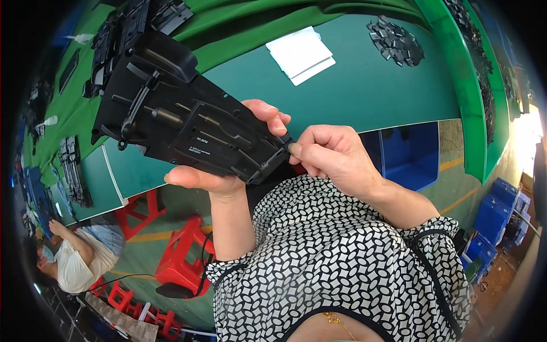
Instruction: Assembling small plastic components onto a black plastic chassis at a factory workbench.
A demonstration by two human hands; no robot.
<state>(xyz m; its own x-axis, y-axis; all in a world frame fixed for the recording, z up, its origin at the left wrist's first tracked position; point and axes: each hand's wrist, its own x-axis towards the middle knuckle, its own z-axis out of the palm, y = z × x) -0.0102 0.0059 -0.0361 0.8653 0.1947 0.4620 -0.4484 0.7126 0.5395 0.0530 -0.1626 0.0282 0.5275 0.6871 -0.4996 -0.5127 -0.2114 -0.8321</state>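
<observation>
A large black moulded plastic housing [188, 122] is held up in front of me, tilted, its ribbed side towards me. My left hand [219, 182] supports it from beneath, thumb along the lower edge and fingertips showing past the upper edge. At the housing's right end, my right hand [333, 154] pinches a small dark clip-like piece [289, 142] against the corner. The piece is mostly covered by my fingers, so its exact shape is hard to make out.
On the green table [353, 97] lie white sheets [301, 55] and a pile of small black parts [396, 41]. A green bin [476, 91] of black parts stands right. Below are a blue crate [407, 157] and red stools [185, 256]. Another person [85, 256] sits far left.
</observation>
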